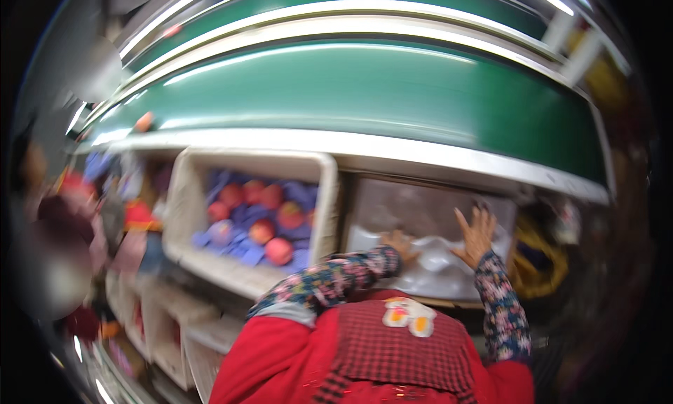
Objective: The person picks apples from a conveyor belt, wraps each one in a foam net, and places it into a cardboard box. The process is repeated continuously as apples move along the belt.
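Both my hands press on a whitish, glossy sheet [434, 264] that covers the inside of a box [348, 214] in front of me. My right hand [478, 237] lies with its fingers spread over the sheet's right part. Near the sheet's left side, my left hand [399, 245] rests with its fingers apart, somewhat blurred. Neither hand grips anything. Just left of the box stands a white crate [324, 193] with several red, round fruits [262, 231] among purple wrapping pieces [242, 214]. What lies under the sheet is hidden.
Beyond the boxes runs a green conveyor belt [315, 88] with a pale metal edge [392, 146]; a fruit [144, 122] lies on its left part. A yellow bag or basket [543, 264] sits right of the box. More pale crates [158, 320] stand at lower left, below a blurred person [66, 221].
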Motion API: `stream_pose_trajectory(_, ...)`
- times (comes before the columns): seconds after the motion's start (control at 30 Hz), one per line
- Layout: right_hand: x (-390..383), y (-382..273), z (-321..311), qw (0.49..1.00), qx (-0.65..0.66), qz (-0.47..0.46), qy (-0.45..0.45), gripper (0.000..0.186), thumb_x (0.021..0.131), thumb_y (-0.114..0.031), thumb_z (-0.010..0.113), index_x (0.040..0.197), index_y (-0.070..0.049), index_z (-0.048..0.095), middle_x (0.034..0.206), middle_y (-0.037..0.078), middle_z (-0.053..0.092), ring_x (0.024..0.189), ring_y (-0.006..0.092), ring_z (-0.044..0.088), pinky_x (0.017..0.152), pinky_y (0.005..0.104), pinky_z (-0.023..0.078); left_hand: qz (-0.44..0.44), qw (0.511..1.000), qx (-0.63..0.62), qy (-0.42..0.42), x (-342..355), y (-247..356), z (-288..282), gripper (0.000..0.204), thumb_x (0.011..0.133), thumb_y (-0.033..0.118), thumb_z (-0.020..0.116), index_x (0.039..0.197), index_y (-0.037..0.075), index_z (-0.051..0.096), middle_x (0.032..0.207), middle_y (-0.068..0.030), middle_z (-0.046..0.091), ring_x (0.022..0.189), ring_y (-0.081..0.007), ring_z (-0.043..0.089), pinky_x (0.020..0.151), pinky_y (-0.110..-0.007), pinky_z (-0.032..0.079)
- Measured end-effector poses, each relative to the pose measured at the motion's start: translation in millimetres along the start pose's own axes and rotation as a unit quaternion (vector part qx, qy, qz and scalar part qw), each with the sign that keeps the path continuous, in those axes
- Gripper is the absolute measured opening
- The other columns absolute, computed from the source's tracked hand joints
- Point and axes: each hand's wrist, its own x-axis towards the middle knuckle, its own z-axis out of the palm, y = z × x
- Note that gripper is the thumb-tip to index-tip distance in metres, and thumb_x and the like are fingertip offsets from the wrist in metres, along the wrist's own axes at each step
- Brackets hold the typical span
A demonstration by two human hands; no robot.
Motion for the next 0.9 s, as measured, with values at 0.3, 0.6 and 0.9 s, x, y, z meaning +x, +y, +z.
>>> stream_pose_trajectory(0.3, 14.5, -29.8, 52.2, 0.971, -0.028, 0.054, -0.232, 0.109, 0.053, -0.046, 0.074, 0.136, -0.021, 0.008, 0.138, 0.020, 0.011, 0.126, 0.0406, 0.009, 0.101, 0.0546, 0.007, 0.063, 0.813, -0.274, 0.510, -147.0, -90.7, -21.4, 0.039, 0.062, 0.013, 0.067, 0.098, 0.004, 0.055, 0.106, -0.0164, 0.050, 0.099, -0.0323, 0.049, 0.083, -0.038, 0.041)
stream_pose_trajectory(0.6, -7.7, -73.1, 84.2, 0.982, -0.023, 0.080, -0.168, 0.110, 0.049, -0.040, 0.078, 0.135, -0.023, 0.011, 0.139, 0.018, -0.003, 0.128, 0.0387, 0.000, 0.100, 0.0557, 0.009, -0.347, 0.819, -0.216, 0.403, -169.6, -277.4, 59.3, 0.020, 0.069, 0.017, 0.062, 0.085, 0.007, 0.057, 0.082, -0.0131, 0.058, 0.083, -0.0277, 0.058, 0.074, -0.036, 0.046)
stream_pose_trajectory(0.9, -54.0, -103.2, 59.6, 0.992, 0.118, 0.039, 0.025, 0.087, 0.055, -0.024, 0.075, 0.128, -0.010, 0.028, 0.136, 0.022, 0.008, 0.126, 0.0394, 0.009, 0.101, 0.0481, 0.018, -0.238, 0.856, 0.097, 0.449, -47.9, -327.8, 103.6, 0.020, 0.075, 0.027, 0.047, 0.089, 0.022, 0.059, 0.098, -0.0032, 0.054, 0.094, -0.0249, 0.047, 0.073, -0.048, 0.038)
